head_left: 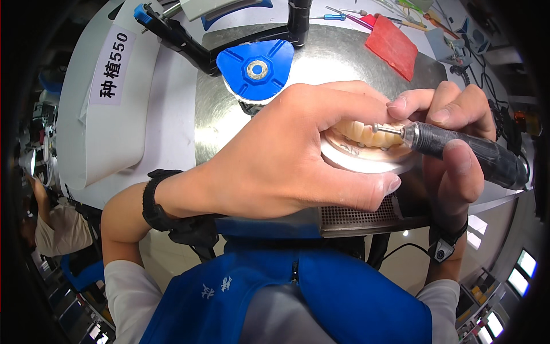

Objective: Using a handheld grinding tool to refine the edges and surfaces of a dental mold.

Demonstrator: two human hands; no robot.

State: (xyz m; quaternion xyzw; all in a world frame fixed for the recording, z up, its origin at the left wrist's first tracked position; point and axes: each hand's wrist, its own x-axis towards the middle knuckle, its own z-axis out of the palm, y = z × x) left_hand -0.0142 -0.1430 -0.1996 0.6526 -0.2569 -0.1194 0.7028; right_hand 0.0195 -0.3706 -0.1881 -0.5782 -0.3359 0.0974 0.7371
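At the far left a person in a pale shirt (62,230) sits beyond the bench. Next comes a tall, curved white container (129,123) with a dark-printed label (113,66) on its side. To its right, a brushed metal tray (213,117) covers much of the table. On its far part stands a black frame (299,26) with a blue plate (240,62), three-cornered and rounded, with a round metal centre.

The left hand (272,152) reaches in from the left, a black band (153,200) around its wrist. It grips a dental model (345,159) between the thumb on the near side and the fingers on the far side. The model, a row of yellowish teeth on a pale round base, is held over the right part of the tray, with a perforated grille (355,217) below it on the near side. Farther off lies a red sheet (392,47), with slim tools strewn beyond it.

From the right, a black handpiece (481,153) points leftward, its thin metal bur (387,129) at the teeth; whether the tip actually touches them is hard to tell. The right hand (467,112) is closed around the handpiece, thumb near, fingers far. Dark cables (487,74) trail at the far right.
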